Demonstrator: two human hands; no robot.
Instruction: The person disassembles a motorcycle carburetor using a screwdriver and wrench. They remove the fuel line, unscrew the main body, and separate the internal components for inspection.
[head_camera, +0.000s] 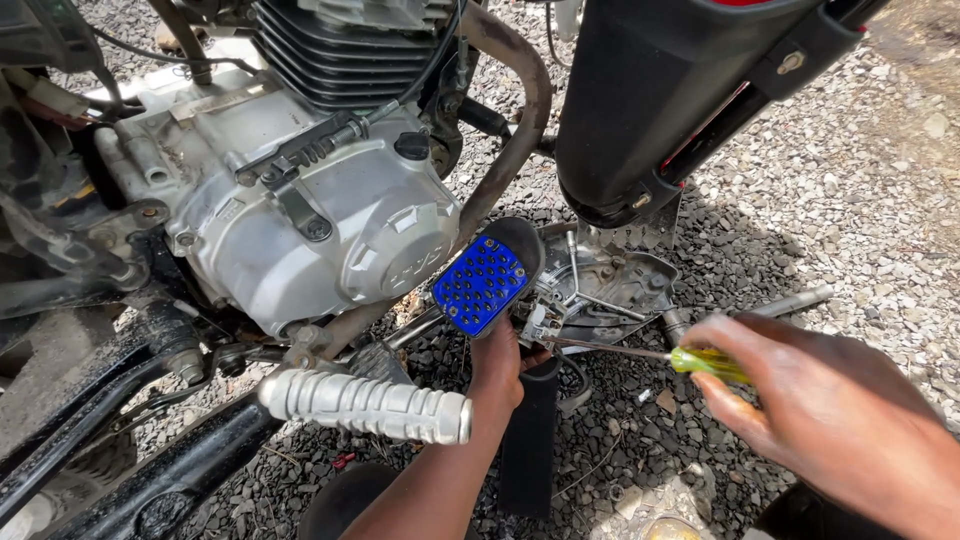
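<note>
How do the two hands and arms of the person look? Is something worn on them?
Both are bare. The left hand and its forearm show no glove, sleeve, watch or ring. The right hand also has no glove or ring; its wrist leaves the picture uncovered.

Two hands, the left hand (497, 365) and right hand (815, 400), one yellow-handled screwdriver (640, 352), one blue studded pedal pad (481, 285), one ribbed footpeg (365, 405), one silver engine case (300, 230), one exhaust pipe (520, 130).
</note>
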